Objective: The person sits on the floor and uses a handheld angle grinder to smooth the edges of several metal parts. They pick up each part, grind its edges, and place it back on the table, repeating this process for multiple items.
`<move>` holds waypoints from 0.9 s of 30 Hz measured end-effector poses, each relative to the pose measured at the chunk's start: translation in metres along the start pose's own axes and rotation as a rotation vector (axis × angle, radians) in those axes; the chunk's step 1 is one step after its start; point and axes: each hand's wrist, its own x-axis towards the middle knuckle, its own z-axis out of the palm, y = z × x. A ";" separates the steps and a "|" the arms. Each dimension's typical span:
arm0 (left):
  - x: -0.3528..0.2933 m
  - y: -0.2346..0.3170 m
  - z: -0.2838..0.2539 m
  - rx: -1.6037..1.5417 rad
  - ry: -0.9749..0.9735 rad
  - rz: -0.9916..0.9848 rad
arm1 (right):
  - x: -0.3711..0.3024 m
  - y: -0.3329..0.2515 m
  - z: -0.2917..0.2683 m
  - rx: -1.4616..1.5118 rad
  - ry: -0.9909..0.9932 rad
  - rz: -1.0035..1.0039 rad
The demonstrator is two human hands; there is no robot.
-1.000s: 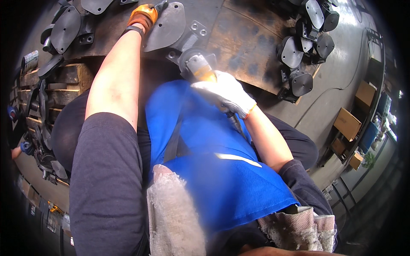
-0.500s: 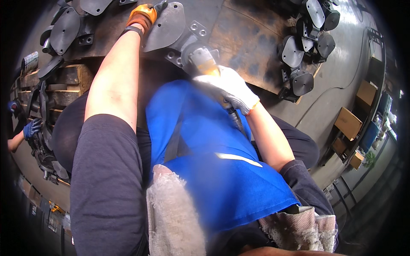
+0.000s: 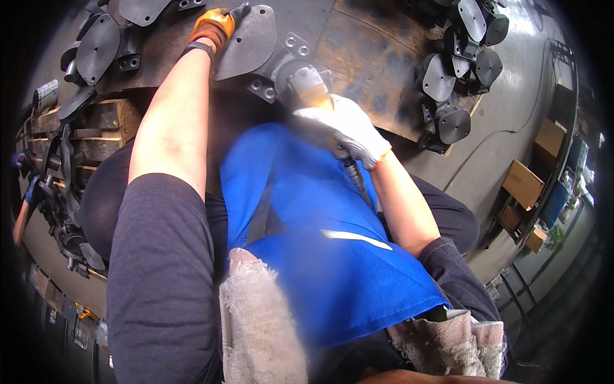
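- While my left hand [image 3: 216, 27] grips the metal plate [image 3: 251, 45] by its edge on the table [image 3: 364, 61], I should brace it firmly.
- My right hand [image 3: 350, 130] wraps the grinder [image 3: 308, 84]; light, even pressure seems best.

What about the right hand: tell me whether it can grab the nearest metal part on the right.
Probably not: the right hand is wrapped around the power tool, though the way to that metal part looks open.

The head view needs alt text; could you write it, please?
A person's white-gloved right hand holds a power tool at a metal part, while the orange-gloved left hand rests on the part's edge. Similar parts lie on both sides.
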 end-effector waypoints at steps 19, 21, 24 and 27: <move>-0.004 0.001 -0.010 0.048 -0.043 0.016 | 0.010 -0.002 -0.013 0.096 0.051 0.086; -0.008 0.010 -0.012 0.067 -0.040 0.025 | 0.009 0.002 -0.017 0.078 0.060 0.118; 0.000 0.001 -0.010 0.049 -0.031 0.016 | 0.007 -0.003 -0.015 0.060 0.053 0.125; 0.005 -0.008 -0.005 0.052 -0.030 0.042 | 0.003 -0.015 -0.007 0.047 0.031 0.117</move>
